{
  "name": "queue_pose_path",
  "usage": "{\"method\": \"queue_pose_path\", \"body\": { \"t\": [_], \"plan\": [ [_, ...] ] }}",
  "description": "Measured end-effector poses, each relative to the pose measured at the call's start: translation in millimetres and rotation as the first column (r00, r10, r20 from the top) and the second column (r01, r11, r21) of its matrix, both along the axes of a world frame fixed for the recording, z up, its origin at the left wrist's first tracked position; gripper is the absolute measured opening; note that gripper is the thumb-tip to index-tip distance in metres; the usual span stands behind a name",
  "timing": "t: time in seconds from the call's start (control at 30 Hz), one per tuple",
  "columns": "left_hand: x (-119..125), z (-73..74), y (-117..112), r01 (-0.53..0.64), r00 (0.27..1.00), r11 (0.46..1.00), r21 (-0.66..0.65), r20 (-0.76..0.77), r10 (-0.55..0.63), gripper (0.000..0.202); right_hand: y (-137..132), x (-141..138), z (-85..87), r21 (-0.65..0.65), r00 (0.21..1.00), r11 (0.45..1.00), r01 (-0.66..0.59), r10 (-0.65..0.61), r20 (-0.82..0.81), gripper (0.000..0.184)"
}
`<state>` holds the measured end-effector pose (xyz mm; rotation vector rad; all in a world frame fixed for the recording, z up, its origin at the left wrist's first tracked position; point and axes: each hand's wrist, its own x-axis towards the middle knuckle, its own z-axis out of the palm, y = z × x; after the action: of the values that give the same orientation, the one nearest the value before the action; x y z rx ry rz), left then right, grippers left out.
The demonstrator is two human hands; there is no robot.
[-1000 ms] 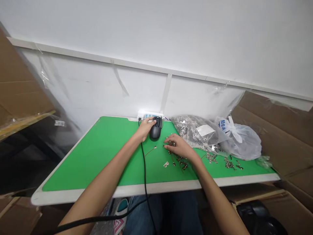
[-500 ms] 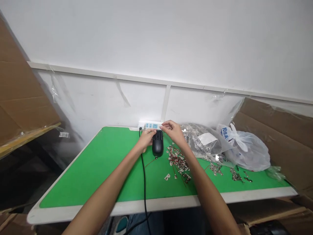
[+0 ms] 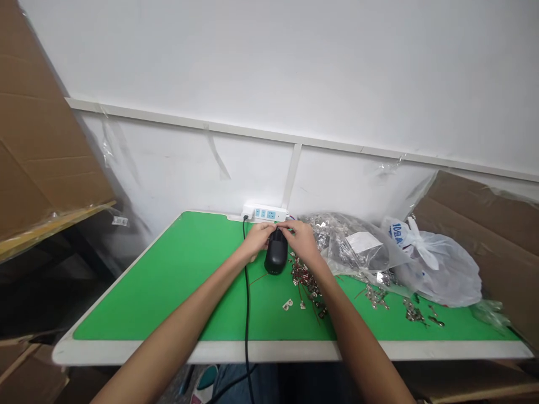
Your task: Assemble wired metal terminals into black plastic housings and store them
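Note:
A black corded device (image 3: 275, 257) sits on the green mat (image 3: 177, 280) near the table's far edge. My left hand (image 3: 259, 238) curls round its left top. My right hand (image 3: 301, 238) reaches in from the right, fingers pinched together at the device's top; whether they hold a small part is hidden. A scatter of small metal terminals (image 3: 307, 283) lies just below my right wrist. The device's black cable (image 3: 247, 314) runs toward me and off the front edge.
A white power strip (image 3: 265, 213) lies at the mat's far edge. A clear bag of metal parts (image 3: 345, 241) and a knotted white plastic bag (image 3: 438, 266) sit at right, with more loose terminals (image 3: 415, 314). Cardboard sheets (image 3: 37, 140) stand at both sides.
My right hand left the pile of terminals, rose to the power strip, then came down onto the top of the black device. My left hand stayed on the device.

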<state>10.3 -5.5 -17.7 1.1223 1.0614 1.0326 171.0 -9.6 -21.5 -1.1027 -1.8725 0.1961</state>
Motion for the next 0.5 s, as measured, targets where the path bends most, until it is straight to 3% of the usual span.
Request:
{"method": "queue_pose_path", "body": {
  "t": [0.17, 0.5],
  "plan": [
    [0.6, 1.1, -2.1, -0.019, 0.998, 1.000, 0.017, 0.056, 0.018, 0.023, -2.4, -2.3, -4.0, 0.056, 0.999, 0.998, 0.043, -0.044, 0.007, 0.022],
    [1.9, -6.2, 5.5, -0.053, 0.992, 0.997, 0.062, 0.114, 0.045, 0.026, -1.7, 1.9, -3.4, -0.069, 0.986, 0.997, 0.031, -0.042, -0.161, 0.017]
  ]
}}
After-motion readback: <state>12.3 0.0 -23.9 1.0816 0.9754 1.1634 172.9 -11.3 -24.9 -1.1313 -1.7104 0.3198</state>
